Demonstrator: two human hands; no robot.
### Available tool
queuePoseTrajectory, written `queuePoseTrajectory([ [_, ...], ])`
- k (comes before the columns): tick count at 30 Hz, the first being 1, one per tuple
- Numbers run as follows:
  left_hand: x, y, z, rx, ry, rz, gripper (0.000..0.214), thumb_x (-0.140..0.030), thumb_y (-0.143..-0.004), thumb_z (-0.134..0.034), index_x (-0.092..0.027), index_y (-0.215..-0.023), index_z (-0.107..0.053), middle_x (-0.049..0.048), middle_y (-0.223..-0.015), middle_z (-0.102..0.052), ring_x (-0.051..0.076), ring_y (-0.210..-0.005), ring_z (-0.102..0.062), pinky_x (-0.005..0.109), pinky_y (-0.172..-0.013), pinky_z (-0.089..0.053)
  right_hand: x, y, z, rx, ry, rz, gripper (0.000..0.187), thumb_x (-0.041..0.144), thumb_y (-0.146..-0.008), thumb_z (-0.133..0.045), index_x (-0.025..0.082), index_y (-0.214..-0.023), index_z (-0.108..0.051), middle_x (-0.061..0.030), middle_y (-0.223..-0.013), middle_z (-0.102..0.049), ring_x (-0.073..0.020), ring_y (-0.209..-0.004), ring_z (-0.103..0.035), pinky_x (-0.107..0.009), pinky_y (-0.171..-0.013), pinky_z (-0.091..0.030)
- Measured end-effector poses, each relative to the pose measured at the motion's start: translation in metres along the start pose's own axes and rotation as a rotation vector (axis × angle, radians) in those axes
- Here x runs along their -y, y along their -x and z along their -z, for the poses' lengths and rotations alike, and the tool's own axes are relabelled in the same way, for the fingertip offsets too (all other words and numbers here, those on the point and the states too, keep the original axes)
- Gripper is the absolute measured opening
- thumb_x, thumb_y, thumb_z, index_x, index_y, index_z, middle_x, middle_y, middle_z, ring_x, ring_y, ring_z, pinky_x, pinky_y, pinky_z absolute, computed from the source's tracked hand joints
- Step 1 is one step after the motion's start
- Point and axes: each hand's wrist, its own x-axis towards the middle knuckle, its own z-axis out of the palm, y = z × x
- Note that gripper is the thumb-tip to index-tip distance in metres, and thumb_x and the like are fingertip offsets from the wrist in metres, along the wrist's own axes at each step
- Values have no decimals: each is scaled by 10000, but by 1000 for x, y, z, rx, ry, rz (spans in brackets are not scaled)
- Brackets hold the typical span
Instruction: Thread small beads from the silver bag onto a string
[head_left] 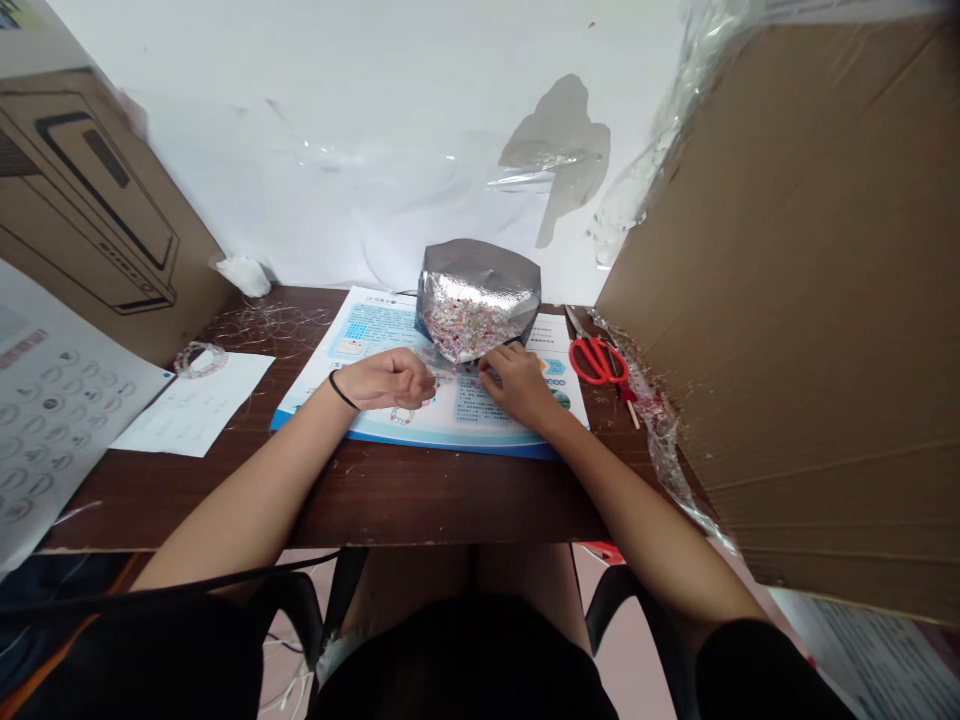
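Observation:
A silver foil bag [478, 275] full of small multicoloured beads [469, 326] stands open on a blue-and-white printed sheet [375, 325]. My left hand [390, 378] rests on the sheet just left of the bag's mouth, fingers curled into a loose fist; a partly strung bead loop [403, 414] lies under it. My right hand [517, 382] is beside the bag's lower right, fingertips pinched together near the spilled beads. What either hand pinches is too small to see. A black band circles my left wrist.
Red-handled scissors [596, 358] lie right of the sheet. A finished bead bracelet [199, 358] and a white paper [196, 402] lie at left. Large cardboard boxes [810, 320] flank the brown table [420, 495]; clear thread tangles lie at the back.

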Motion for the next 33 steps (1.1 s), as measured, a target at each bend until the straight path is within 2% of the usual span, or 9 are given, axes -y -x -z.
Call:
queuePoseTrajectory([
  [3, 7, -8, -3, -52, -107, 54, 337, -482, -583, -748, -161, -588, -644, 5, -472, -380, 51, -405, -242, 222, -390, -151, 2, -1, 6, -117, -54, -75, 125, 219, -853, -453, 199, -881, -573, -77, -975, -627, -237, -944, -503, -381, -788, -373],
  [6, 12, -16, -10, -80, -162, 59, 295, -451, -694, -673, -159, -667, -647, -8, -493, -378, 42, -402, -226, 223, -393, -163, 4, -3, 13, -216, -294, -118, 194, 278, -901, -381, 205, -948, -555, -69, -989, -626, -187, -913, -539, -346, -806, -405],
  [8, 14, -19, -15, -104, -180, 46, 278, -434, -720, -652, -159, -681, -642, -9, -505, -383, 43, -403, -239, 221, -392, -175, 7, -3, 16, -144, -512, -137, 253, 354, -919, -344, 212, -1014, -530, -53, -971, -641, -137, -782, -563, -301, -741, -432],
  [12, 16, -22, -21, -191, -152, 14, 273, -416, -765, -611, -150, -705, -619, -38, -486, -316, 42, -402, -239, 202, -388, -185, 9, -3, 17, 191, -772, -148, 331, 444, -909, -324, 204, -1007, -529, 6, -760, -636, -74, -526, -477, -241, -560, -392],
  [16, 15, -24, -17, -328, -52, 28, 236, -375, -810, -563, -146, -757, -580, -67, -479, -252, 38, -391, -219, 177, -373, -165, 5, -3, 18, 249, -687, -145, 314, 449, -837, -463, 177, -728, -577, 47, -570, -470, -70, -528, -382, -221, -514, -299],
  [22, 11, -29, -12, -428, 164, -65, 135, -142, -800, -446, -129, -836, -575, -41, -545, -319, 40, -406, -232, 182, -369, -166, 1, -5, 18, -71, -366, -303, 279, 372, -859, -427, 189, -701, -566, 19, -591, -495, -100, -570, -418, -249, -564, -283],
  [25, 13, -30, -13, -509, 131, -131, 139, -76, -763, -461, -135, -838, -562, -35, -560, -354, 42, -443, -294, 173, -400, -204, 2, -3, 17, -102, -127, -328, 326, 382, -868, -402, 193, -667, -577, -13, -603, -544, -126, -580, -451, -267, -553, -252],
  [30, 18, -31, -23, -451, 55, -179, 149, -145, -820, -473, -156, -925, -578, -29, -591, -416, 50, -498, -355, 178, -460, -252, 7, 0, 18, -39, -29, -323, 529, 492, -897, -306, 192, -601, -626, -49, -623, -607, -160, -634, -538, -279, -559, -308],
  [33, 21, -32, -32, -374, 16, -200, 327, -172, -827, -495, -183, -1149, -551, -20, -612, -453, 69, -551, -399, 197, -489, -265, 7, -1, 18, -79, -139, -201, 403, 402, -910, -341, 204, -832, -684, -54, -861, -676, -180, -849, -590, -299, -717, -416],
])
